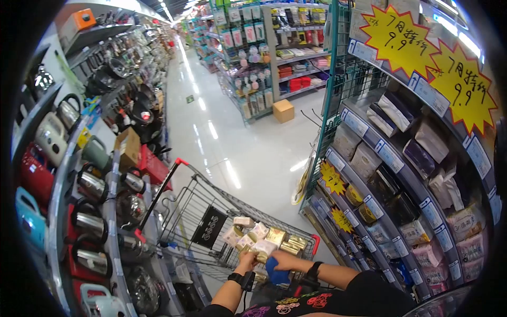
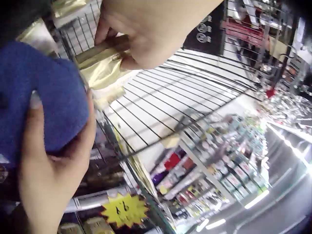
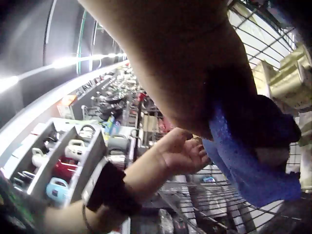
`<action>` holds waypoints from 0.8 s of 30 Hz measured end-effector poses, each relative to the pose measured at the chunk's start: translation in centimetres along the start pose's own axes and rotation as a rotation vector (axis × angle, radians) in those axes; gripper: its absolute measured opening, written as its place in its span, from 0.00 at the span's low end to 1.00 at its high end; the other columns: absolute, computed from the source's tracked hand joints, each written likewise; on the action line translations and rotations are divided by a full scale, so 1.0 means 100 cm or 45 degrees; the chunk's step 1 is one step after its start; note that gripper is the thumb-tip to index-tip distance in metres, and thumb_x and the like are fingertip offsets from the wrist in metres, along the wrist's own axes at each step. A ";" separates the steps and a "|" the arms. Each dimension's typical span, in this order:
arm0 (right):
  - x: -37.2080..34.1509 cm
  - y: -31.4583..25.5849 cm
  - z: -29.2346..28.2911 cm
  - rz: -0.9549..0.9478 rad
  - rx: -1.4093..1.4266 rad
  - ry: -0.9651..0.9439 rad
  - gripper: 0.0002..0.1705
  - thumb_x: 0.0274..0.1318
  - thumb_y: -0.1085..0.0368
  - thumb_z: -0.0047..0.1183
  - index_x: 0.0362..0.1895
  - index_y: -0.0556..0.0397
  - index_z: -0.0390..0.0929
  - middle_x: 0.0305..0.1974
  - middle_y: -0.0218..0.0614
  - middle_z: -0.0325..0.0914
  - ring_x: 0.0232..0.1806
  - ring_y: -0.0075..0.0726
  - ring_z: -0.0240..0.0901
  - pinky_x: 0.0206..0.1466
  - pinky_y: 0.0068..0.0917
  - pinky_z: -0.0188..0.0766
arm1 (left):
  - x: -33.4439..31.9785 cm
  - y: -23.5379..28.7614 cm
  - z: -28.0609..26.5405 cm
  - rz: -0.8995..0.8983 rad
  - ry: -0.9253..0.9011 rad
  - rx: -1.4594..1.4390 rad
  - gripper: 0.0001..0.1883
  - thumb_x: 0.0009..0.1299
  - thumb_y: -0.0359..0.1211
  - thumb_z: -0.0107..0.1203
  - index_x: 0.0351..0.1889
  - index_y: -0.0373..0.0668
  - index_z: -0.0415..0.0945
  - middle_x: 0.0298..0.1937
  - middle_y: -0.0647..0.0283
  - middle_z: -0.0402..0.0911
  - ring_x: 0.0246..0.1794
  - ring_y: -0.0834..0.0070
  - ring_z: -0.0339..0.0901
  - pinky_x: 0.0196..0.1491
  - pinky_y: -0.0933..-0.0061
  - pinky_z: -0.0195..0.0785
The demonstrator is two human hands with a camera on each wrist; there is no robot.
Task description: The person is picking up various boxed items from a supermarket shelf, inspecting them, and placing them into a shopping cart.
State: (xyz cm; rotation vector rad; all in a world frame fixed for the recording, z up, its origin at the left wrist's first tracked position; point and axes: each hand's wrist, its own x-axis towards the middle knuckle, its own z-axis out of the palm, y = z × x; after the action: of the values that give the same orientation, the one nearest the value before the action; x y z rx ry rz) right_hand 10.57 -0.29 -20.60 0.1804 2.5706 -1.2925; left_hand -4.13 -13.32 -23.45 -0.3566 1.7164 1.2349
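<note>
My right hand (image 1: 285,259) grips a folded blue cloth (image 1: 277,272) over the shopping cart (image 1: 179,216). In the left wrist view that cloth (image 2: 53,97) lies between the thumb and the fingers. Close beside it, my left hand (image 2: 141,34) pinches the edge of a shiny gold-wrapped pack (image 2: 105,73). Several white and gold packs (image 1: 261,232) are piled in the cart under both hands. In the right wrist view the right hand is mostly in shadow above the cloth (image 3: 253,178), with the left hand (image 3: 183,153) beyond it.
Kettles (image 1: 91,227) and pans line the shelves at left. Stacked tissue-like packs (image 1: 364,161) fill the sloping shelves at right, under yellow price signs (image 1: 396,37). Ahead runs a shiny aisle floor (image 1: 211,142) with a cardboard box (image 1: 283,111) beside a rack.
</note>
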 end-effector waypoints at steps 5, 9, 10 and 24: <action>-0.046 -0.010 -0.043 -0.074 0.425 0.525 0.36 0.38 0.60 0.63 0.55 0.52 0.66 0.48 0.43 0.70 0.50 0.40 0.68 0.54 0.32 0.64 | -0.095 0.032 -0.001 0.375 -0.117 -0.338 0.27 0.59 0.25 0.55 0.57 0.46 0.59 0.31 0.64 0.73 0.24 0.75 0.72 0.29 0.69 0.73; -0.097 -0.052 -0.062 0.091 1.125 0.507 0.38 0.41 0.68 0.60 0.60 0.53 0.59 0.51 0.38 0.69 0.52 0.33 0.66 0.54 0.28 0.65 | -0.153 0.028 -0.006 0.540 -0.714 -0.731 0.33 0.62 0.22 0.52 0.65 0.49 0.54 0.57 0.58 0.68 0.53 0.65 0.71 0.48 0.62 0.71; -0.104 -0.060 -0.060 0.014 1.289 0.512 0.37 0.42 0.69 0.59 0.60 0.54 0.59 0.52 0.38 0.68 0.52 0.33 0.66 0.54 0.28 0.64 | -0.166 0.025 -0.001 0.569 -0.787 -0.717 0.33 0.62 0.23 0.51 0.65 0.50 0.53 0.59 0.59 0.66 0.56 0.66 0.68 0.51 0.61 0.68; -0.182 -0.164 -0.055 -0.199 0.225 0.954 0.30 0.38 0.63 0.54 0.51 0.60 0.66 0.47 0.50 0.70 0.48 0.56 0.68 0.52 0.38 0.65 | -0.244 0.012 0.002 1.109 -0.764 0.253 0.38 0.60 0.44 0.59 0.63 0.35 0.55 0.59 0.59 0.63 0.60 0.72 0.60 0.61 0.72 0.52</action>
State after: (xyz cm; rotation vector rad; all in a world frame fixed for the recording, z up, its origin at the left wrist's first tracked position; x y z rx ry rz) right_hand 23.42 -5.61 0.30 0.6113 3.1096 -1.7750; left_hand 7.31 -19.38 -2.78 0.8939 1.4449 1.5269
